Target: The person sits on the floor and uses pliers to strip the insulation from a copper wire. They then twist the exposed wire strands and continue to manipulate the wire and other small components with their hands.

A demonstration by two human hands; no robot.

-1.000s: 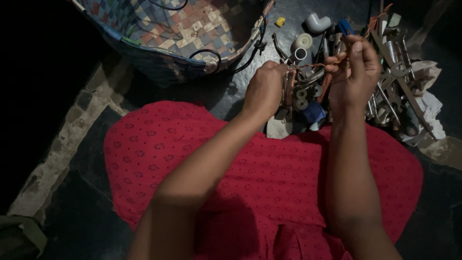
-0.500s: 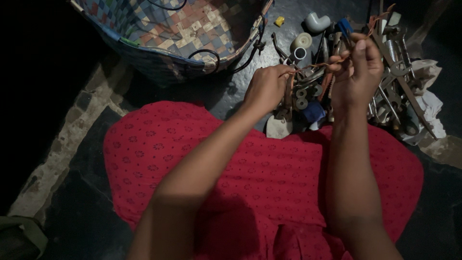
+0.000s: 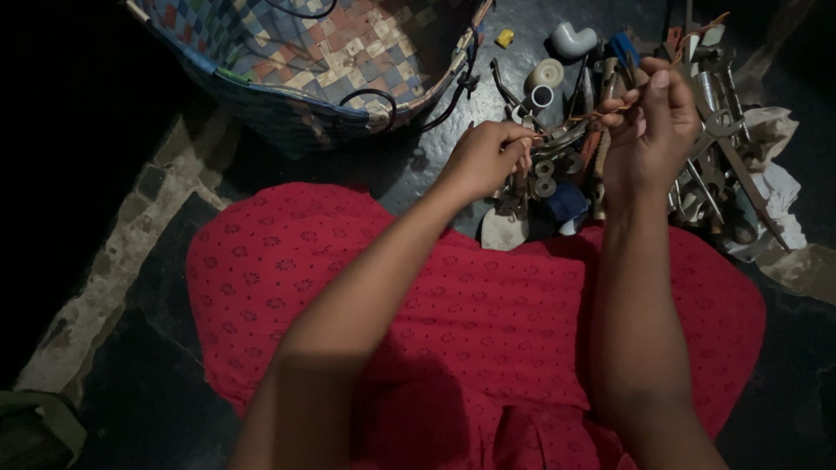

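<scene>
Dark stone floor (image 3: 435,187) | woven checked bag (image 3: 322,61) sits top left | heap of metal tools (image 3: 705,174) at right, on white cloth (image 3: 784,187) | tape roll (image 3: 546,74), white pipe elbow (image 3: 575,39), small yellow piece (image 3: 504,38) near the bag
</scene>
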